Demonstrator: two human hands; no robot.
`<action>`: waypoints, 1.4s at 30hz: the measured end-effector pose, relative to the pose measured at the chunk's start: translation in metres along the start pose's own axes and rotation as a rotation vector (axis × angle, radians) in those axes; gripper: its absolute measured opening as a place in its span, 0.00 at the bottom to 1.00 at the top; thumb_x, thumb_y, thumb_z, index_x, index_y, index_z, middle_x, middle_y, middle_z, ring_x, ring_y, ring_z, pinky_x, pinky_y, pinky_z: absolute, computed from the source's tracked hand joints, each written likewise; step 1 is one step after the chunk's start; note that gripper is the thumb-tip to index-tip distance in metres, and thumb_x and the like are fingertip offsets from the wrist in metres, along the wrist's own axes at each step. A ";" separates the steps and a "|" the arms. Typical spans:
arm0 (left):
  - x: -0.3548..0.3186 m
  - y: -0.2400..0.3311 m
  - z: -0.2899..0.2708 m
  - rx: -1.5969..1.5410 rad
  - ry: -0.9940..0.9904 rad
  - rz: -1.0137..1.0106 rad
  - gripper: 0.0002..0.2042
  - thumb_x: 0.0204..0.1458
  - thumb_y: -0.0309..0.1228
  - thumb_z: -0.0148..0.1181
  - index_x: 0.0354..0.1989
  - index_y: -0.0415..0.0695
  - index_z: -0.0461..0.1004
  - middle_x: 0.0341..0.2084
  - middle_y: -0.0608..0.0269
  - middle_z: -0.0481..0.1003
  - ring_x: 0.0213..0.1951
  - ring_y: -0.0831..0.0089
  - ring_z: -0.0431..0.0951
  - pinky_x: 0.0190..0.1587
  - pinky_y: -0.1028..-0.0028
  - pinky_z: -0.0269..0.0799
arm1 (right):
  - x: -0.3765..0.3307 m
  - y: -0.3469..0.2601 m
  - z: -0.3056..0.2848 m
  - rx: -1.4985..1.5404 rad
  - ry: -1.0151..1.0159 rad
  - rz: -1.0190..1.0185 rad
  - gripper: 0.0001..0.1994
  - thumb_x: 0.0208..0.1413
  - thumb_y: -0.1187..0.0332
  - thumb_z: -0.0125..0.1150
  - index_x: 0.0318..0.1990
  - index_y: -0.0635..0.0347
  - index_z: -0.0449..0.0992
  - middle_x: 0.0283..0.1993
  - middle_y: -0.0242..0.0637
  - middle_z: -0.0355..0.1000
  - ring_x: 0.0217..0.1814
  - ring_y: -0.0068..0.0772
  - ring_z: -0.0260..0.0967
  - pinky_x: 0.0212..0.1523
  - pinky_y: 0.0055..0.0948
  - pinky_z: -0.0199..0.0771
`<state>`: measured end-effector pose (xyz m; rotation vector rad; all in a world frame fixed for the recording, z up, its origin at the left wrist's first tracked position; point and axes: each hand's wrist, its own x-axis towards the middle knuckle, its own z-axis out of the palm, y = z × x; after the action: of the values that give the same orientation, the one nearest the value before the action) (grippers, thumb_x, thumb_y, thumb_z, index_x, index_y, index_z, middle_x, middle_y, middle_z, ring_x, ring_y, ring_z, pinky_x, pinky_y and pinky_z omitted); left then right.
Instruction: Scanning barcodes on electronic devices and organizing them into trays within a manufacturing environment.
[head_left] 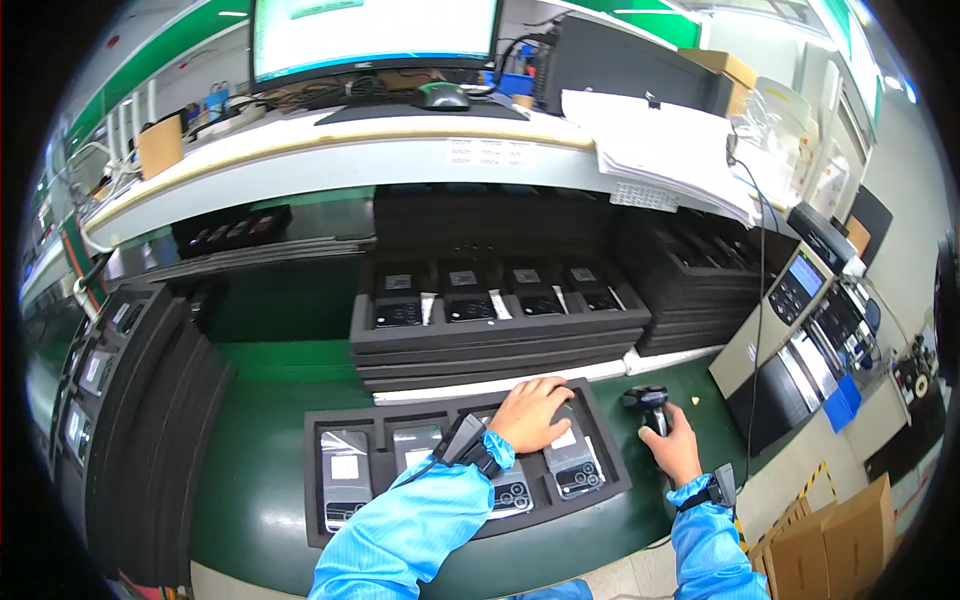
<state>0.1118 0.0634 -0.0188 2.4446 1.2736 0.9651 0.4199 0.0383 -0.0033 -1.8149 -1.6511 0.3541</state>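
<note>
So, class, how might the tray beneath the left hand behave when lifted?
The tray looks like thick foam, so it's probably light itself and slightly flexible. Phone-shaped pieces in its open recesses likely add weight and might slide out if tilted.

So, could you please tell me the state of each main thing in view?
Left hand: open, over the near tray
Right hand: closed around the scanner
Scanner: held
Near tray: uncovered, holding phones
Phones: lying in the tray
Middle trays: stacked, top one loaded
Left trays: stacked
Monitor: lit
Device display: lit
Papers: clipped, overhanging the shelf
</note>
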 end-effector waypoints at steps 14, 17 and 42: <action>-0.064 -0.016 -0.069 -0.005 -0.021 -0.147 0.12 0.63 0.38 0.54 0.47 0.45 0.77 0.61 0.52 0.69 0.64 0.51 0.66 0.66 0.55 0.57 | -0.063 -0.140 0.005 0.991 -1.126 0.559 0.22 0.62 0.62 0.61 0.59 0.62 0.70 0.28 0.39 0.73 0.20 0.27 0.67 0.21 0.26 0.68; -0.064 -0.020 -0.067 -0.003 0.008 -0.136 0.13 0.64 0.39 0.52 0.47 0.45 0.77 0.60 0.54 0.70 0.63 0.53 0.67 0.65 0.55 0.59 | -0.075 -0.150 0.021 0.962 -1.184 0.566 0.09 0.62 0.65 0.61 0.44 0.58 0.71 0.27 0.36 0.74 0.21 0.25 0.70 0.22 0.25 0.70; -0.060 -0.017 -0.051 -0.261 0.287 -0.214 0.18 0.56 0.49 0.59 0.41 0.46 0.73 0.44 0.54 0.74 0.51 0.54 0.73 0.54 0.56 0.63 | 0.002 -0.019 0.011 0.281 -0.185 0.238 0.05 0.52 0.73 0.62 0.35 0.60 0.73 0.23 0.30 0.69 0.18 0.23 0.66 0.16 0.25 0.66</action>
<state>0.0435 0.0209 -0.0156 1.9820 1.3627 1.3593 0.3985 0.0430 0.0003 -1.8059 -1.4198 0.8374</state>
